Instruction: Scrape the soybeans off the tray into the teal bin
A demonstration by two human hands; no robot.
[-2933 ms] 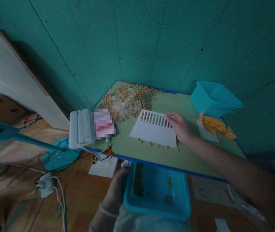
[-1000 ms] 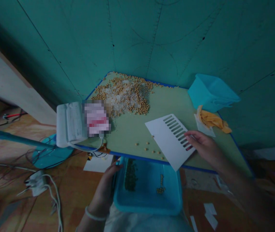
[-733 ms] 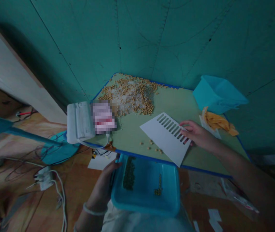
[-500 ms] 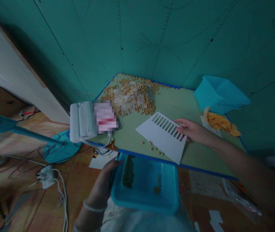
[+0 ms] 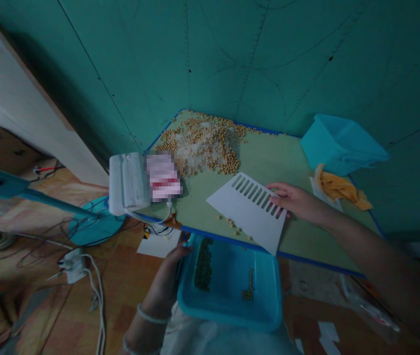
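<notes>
My right hand [image 5: 294,201] grips the slotted end of a flat white scraper [image 5: 256,224], which leans on the table with its long plain edge toward the front left. Several tan round beans [image 5: 234,226] lie along that edge, close to the table's front rim. Below the rim, my left hand [image 5: 171,266] clasps the left side of a blue plastic tray [image 5: 228,313]; its fingertips are partly hidden. Inside the tray are a strip of small dark green beans [image 5: 203,268] at the left and a small cluster of tan beans [image 5: 247,295] at the right.
On the table [image 5: 272,158], a pile of tan beans and white grains [image 5: 206,145] sits at the back left. A white device [image 5: 126,182] stands at the left edge beside a blurred-out packet [image 5: 163,177]. At the right are a blue bin [image 5: 339,145] and an orange cloth [image 5: 345,190].
The tray and my left hand have shifted slightly right. The beans beside the scraper have moved a little, some nearer the front rim. The scraper has barely moved.
</notes>
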